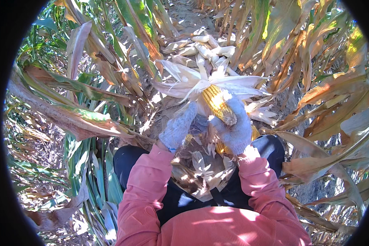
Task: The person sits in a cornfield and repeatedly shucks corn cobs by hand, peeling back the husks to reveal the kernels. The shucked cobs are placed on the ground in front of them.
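Note:
A yellow corn ear (214,99) lies in my right hand (238,130), which wears a whitish knitted glove and grips it along the kernels. Its silk-end tip points toward me. Pale dry husks (178,84) are peeled back and fan out around the far end of the ear. Just left of the ear, my left hand (176,124), gloved alike, has its fingertips up against the husk; whether they pinch it is hidden. More yellow corn (222,148) shows beneath my right hand, partly covered.
Beyond the ear, a pile of ears in pale husks (207,50) lies on the soil. Dry corn leaves (329,92) crowd in from the right, and long half-green leaves (80,120) reach in from the left. Loose husks (201,167) lie between my knees.

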The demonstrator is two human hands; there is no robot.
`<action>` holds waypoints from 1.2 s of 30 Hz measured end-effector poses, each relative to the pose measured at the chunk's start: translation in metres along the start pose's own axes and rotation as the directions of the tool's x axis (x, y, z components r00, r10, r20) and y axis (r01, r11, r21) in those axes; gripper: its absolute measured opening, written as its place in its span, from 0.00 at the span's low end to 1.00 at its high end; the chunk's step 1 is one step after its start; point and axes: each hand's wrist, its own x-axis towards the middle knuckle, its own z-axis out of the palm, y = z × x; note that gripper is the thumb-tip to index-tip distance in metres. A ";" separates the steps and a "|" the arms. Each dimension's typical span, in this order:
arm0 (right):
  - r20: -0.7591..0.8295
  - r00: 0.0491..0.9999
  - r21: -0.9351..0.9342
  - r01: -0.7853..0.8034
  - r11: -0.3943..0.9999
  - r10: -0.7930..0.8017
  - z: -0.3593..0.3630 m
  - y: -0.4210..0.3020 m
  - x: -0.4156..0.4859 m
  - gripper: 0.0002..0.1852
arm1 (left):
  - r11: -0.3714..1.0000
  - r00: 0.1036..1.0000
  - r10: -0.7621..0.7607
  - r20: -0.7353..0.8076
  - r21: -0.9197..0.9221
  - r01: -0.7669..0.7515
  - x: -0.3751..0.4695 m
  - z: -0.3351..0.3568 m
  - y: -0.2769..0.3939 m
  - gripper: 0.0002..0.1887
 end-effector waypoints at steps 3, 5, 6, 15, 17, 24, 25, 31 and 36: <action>0.284 0.928 -0.048 0.265 0.963 -0.241 0.012 -0.006 -0.011 0.31 | 0.704 0.995 0.001 0.098 -0.707 0.069 0.010 0.013 -0.019 0.27; 0.383 0.853 -0.009 0.388 0.922 -0.355 0.019 -0.009 -0.011 0.30 | 0.723 0.999 0.019 -0.035 -0.690 -0.038 0.011 0.002 -0.026 0.22; 0.465 0.832 -0.011 0.348 0.937 -0.303 0.022 -0.010 -0.008 0.27 | 0.811 0.998 -0.034 -0.047 -0.585 0.000 0.011 -0.007 -0.028 0.20; 0.015 0.977 0.036 -0.211 0.977 0.211 0.002 -0.019 0.023 0.19 | 0.960 0.996 0.078 0.037 -0.271 -0.065 0.023 0.003 -0.033 0.18; 0.093 0.843 0.489 -0.502 0.714 0.529 0.003 -0.004 0.028 0.20 | 0.970 0.992 0.100 0.075 -0.231 -0.080 0.020 0.011 -0.036 0.18; 0.208 0.877 -0.020 -0.439 0.898 0.434 -0.014 0.016 0.015 0.21 | 0.998 0.985 0.052 0.163 0.016 -0.055 0.003 0.004 -0.048 0.18; 0.184 0.884 -0.040 -0.430 0.902 0.430 -0.013 0.013 0.012 0.20 | 0.998 0.984 0.050 0.173 0.040 -0.057 0.003 0.004 -0.051 0.18; 0.085 0.888 -0.218 -0.426 0.878 0.452 -0.005 0.006 -0.008 0.15 | 0.986 0.973 0.060 0.225 0.142 -0.093 0.002 0.008 -0.063 0.18; 0.256 0.927 -0.191 -0.231 0.954 0.275 0.002 0.052 -0.020 0.11 | 0.977 0.965 0.071 0.252 0.177 -0.118 0.003 0.003 -0.065 0.18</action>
